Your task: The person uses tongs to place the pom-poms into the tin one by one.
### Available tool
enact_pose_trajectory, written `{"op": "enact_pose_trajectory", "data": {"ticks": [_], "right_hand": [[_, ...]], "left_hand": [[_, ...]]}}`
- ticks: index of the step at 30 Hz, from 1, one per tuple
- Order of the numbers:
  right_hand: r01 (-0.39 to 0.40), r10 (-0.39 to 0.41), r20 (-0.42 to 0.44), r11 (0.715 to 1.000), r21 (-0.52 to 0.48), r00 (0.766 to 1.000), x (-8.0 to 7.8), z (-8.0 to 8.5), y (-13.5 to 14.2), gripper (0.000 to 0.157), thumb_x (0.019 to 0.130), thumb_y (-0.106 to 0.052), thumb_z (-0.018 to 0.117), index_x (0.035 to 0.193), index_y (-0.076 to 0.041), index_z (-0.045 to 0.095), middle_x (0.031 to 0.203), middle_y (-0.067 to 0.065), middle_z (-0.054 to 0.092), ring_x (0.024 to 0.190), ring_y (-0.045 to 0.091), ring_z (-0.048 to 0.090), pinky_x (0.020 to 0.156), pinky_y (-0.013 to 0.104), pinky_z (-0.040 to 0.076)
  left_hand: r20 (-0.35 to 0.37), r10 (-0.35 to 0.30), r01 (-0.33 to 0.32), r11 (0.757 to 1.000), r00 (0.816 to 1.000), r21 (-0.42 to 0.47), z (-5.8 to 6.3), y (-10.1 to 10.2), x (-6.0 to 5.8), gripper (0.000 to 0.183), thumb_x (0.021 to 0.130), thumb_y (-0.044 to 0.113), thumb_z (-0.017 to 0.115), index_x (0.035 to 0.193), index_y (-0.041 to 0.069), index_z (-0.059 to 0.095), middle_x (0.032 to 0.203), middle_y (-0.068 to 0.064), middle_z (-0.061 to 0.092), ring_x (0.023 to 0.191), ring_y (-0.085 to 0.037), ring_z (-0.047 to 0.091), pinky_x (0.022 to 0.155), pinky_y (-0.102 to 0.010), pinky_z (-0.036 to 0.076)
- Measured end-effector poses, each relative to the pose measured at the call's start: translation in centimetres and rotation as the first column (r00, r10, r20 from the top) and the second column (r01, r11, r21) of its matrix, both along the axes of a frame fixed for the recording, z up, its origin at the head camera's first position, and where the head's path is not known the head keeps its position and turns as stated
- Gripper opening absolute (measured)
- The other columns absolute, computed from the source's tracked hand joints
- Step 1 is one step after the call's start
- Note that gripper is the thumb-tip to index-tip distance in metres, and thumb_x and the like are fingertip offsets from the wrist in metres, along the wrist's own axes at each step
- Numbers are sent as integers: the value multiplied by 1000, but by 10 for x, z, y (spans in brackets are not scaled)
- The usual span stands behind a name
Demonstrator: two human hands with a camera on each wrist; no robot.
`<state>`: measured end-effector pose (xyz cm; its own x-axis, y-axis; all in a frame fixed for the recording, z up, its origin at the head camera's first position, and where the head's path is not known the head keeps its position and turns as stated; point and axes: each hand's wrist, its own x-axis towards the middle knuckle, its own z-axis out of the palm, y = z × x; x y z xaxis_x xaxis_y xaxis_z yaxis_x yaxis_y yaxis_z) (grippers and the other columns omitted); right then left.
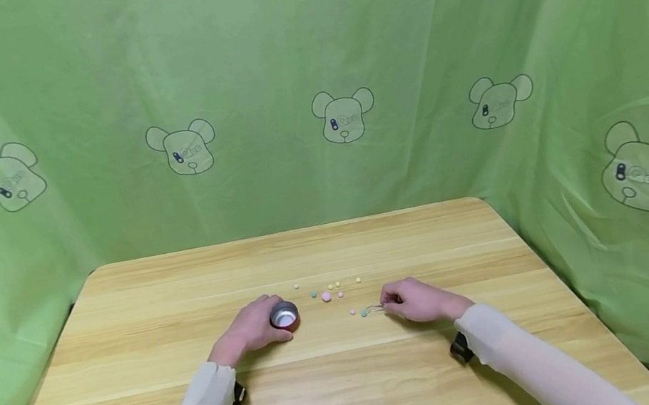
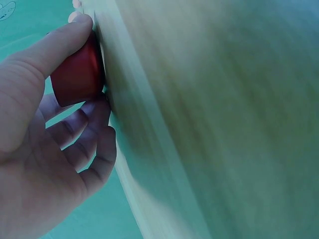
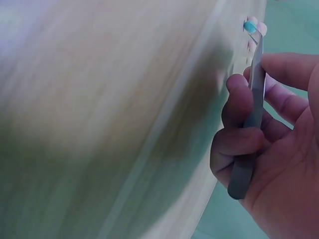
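On the left, my left hand (image 1: 255, 325) holds a small round red tin (image 1: 284, 316) with a silvery inside, upright on the table. In the left wrist view thumb and fingers curl about the red tin (image 2: 79, 74). Over to the right, my right hand (image 1: 416, 300) grips metal tweezers (image 3: 255, 94), their tips pointing left. Right at those tips sits a teal ball (image 1: 364, 313); whether they pinch it I cannot tell. A pink ball (image 1: 353, 312) lies just left of it.
Between the hands and a little farther back, several small balls lie scattered, among them a larger pink one (image 1: 326, 297), a teal one (image 1: 314, 294) and a yellow one (image 1: 358, 280). Green curtains (image 1: 270, 190) with bear outlines stand round the wooden table (image 1: 334, 403).
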<state>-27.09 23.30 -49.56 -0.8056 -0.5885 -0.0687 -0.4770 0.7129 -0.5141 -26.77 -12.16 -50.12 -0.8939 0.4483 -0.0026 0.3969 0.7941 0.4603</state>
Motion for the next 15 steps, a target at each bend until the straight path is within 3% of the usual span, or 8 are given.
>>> {"op": "enact_pose_trajectory", "data": {"ticks": [15], "right_hand": [[-30, 30, -36, 1000, 5, 999, 0, 2, -2, 8, 95, -15, 55, 94, -15, 63, 80, -8, 57, 70, 8, 50, 66, 28, 44]], "left_hand": [[-1, -8, 8, 1000, 1000, 8, 1, 0, 1, 55, 69, 32, 84, 112, 10, 58, 99, -3, 57, 90, -21, 57, 83, -41, 46]]}}
